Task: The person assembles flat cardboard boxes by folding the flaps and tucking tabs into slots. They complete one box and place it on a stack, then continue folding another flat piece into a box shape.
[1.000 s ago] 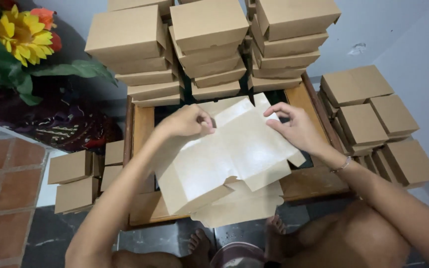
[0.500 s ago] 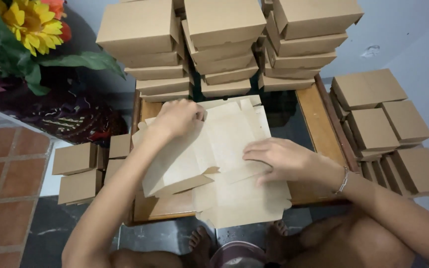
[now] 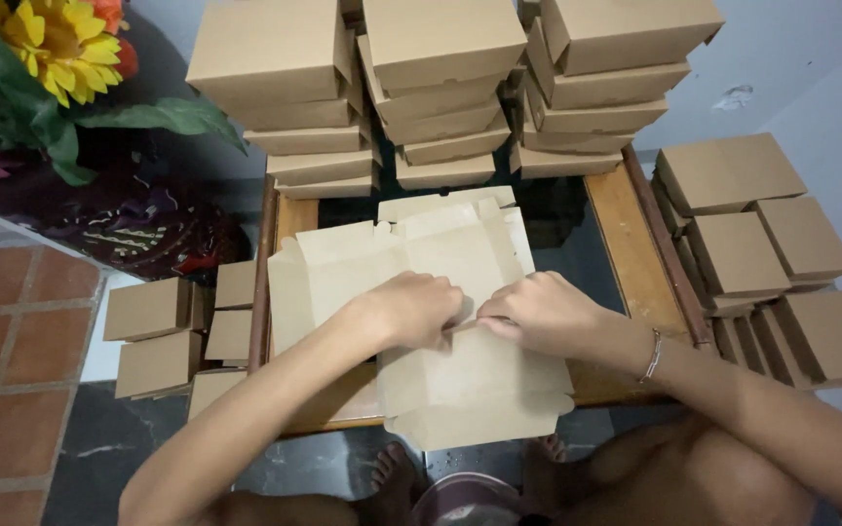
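Nearest the person, on the wooden counter (image 3: 635,253), lay a flat cardboard box blank (image 3: 440,321), only partly folded. On its middle the left hand (image 3: 411,310) was curled shut, pinching a fold, and the right hand (image 3: 543,312) pressed on the same crease, fingers closed; what exactly they gripped was hard to see. Beyond the blank stood stacks of finished boxes (image 3: 440,88); more finished boxes (image 3: 762,253) lay right of it. Much seemed done, yet this blank's sides were unraised.
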